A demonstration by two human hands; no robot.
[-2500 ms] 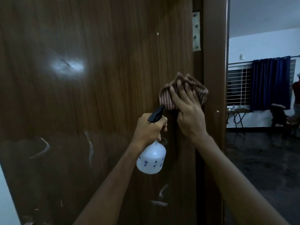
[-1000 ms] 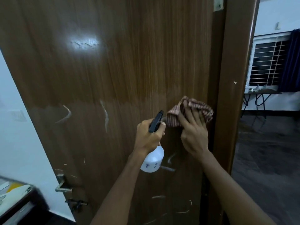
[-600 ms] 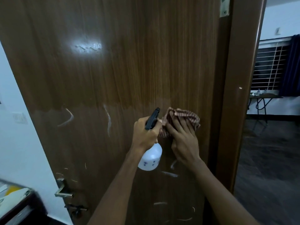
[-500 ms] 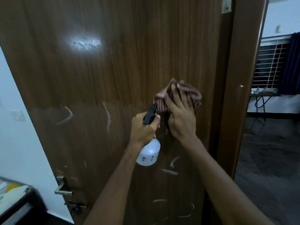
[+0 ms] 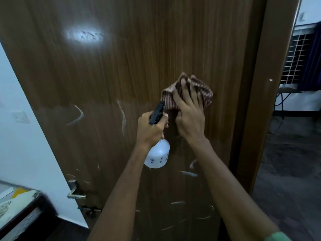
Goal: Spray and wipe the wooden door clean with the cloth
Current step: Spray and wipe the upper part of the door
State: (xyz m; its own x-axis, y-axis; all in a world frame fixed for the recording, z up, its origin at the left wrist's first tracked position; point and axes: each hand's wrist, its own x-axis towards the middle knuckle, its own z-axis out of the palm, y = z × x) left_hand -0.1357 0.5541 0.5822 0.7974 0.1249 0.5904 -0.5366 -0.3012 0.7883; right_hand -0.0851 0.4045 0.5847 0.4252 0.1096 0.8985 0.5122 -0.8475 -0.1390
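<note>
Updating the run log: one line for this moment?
left hand: holds spray bottle | right hand: presses cloth on door | white marks remain

Bench (image 5: 26, 210), lower left corner: dark-edged top, partly in view, carrying blurred pale papers (image 5: 12, 204) and a yellow item (image 5: 20, 195). Floor (image 5: 291, 171), right of door frame: dark, mottled surface.
</note>
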